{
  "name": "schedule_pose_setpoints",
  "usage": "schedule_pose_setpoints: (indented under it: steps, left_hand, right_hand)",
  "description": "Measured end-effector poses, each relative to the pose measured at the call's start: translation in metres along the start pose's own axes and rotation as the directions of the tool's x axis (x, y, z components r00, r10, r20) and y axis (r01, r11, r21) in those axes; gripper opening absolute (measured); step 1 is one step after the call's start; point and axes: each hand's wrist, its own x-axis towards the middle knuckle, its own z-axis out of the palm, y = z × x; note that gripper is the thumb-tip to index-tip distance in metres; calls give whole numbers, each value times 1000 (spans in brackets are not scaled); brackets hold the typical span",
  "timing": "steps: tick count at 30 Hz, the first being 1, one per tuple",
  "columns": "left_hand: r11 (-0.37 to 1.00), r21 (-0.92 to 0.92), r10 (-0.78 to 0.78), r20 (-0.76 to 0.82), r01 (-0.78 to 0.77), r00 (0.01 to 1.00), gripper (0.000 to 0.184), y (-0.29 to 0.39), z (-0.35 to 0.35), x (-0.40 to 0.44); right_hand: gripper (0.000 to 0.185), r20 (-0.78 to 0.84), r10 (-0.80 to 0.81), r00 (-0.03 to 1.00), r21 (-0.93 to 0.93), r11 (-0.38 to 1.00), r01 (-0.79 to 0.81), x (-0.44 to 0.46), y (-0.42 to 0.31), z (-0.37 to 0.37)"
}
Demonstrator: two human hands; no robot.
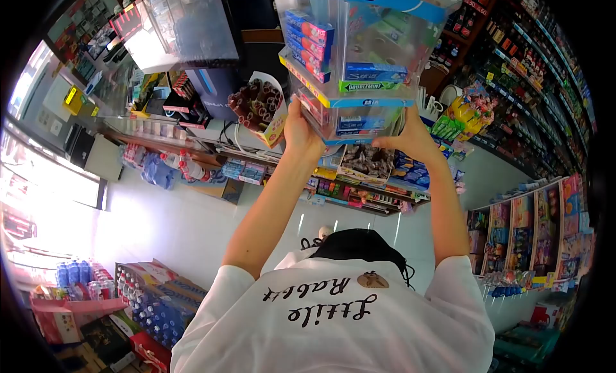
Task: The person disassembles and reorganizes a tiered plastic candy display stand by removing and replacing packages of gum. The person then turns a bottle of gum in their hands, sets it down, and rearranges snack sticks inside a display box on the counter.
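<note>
Both my hands grip the lower part of a clear plastic display rack [369, 103] with blue and yellow edge strips. My left hand [303, 130] is on its left side, and my right hand [414, 137] is on its right side with the thumb under the base edge. Inside the rack are stacked gum packs [308, 44], a blue pack [375, 71] and a green Doublemint pack [370, 86]. Left of the rack, a carton of brown sticks [260, 106] stands on the counter. Below the rack sits an open box of dark-wrapped items [367, 162].
A monitor [186, 26] stands at the upper left of the counter. Shelves of small goods [353, 192] run along the counter front. Store shelves [526, 238] fill the right side, and bottle packs [151, 309] lie at the lower left.
</note>
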Motion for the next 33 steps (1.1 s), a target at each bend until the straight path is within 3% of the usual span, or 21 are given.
schedule_pose_setpoints:
  steps: [2, 5, 7, 10, 13, 20, 23, 26, 29, 33]
  left_hand:
    - [1000, 7, -3, 49, 3, 999, 34, -6, -10, 26]
    - [988, 107, 121, -73, -113, 990, 30, -7, -22, 63]
    - [973, 176, 154, -27, -147, 988, 31, -1, -44, 88]
    - [964, 190, 189, 3, -186, 982, 32, 9, -54, 105]
    - [932, 300, 228, -54, -202, 972, 33, 18, -51, 109]
    - [663, 708, 536, -219, -245, 815, 38, 25, -39, 109]
    - [582, 755, 576, -122, -301, 808, 38, 35, -54, 116]
    - [608, 744, 569, -164, -278, 806, 38, 32, -44, 108]
    - [534, 781, 659, -146, -323, 738, 37, 26, -43, 107]
    - [517, 814, 615, -138, -265, 776, 36, 28, -41, 101]
  right_hand:
    - [136, -10, -45, 999, 3, 999, 45, 18, 14, -2]
    - [138, 38, -45, 998, 60, 997, 42, 46, 35, 4]
    - [139, 37, 3, 999, 33, 999, -4, 63, 50, 13]
    - [140, 23, -69, 997, 83, 994, 67, 88, 82, 35]
    - [140, 26, -86, 996, 86, 993, 84, 100, 78, 42]
    - [140, 70, -99, 993, 129, 988, 89, 116, 83, 59]
    - [140, 85, -71, 994, 146, 988, 58, 117, 83, 62]
    - [141, 93, -45, 995, 169, 985, 29, 114, 84, 66]
    - [140, 79, -48, 996, 133, 990, 37, 111, 88, 68]
    - [137, 76, -72, 994, 210, 976, 54, 110, 81, 66]
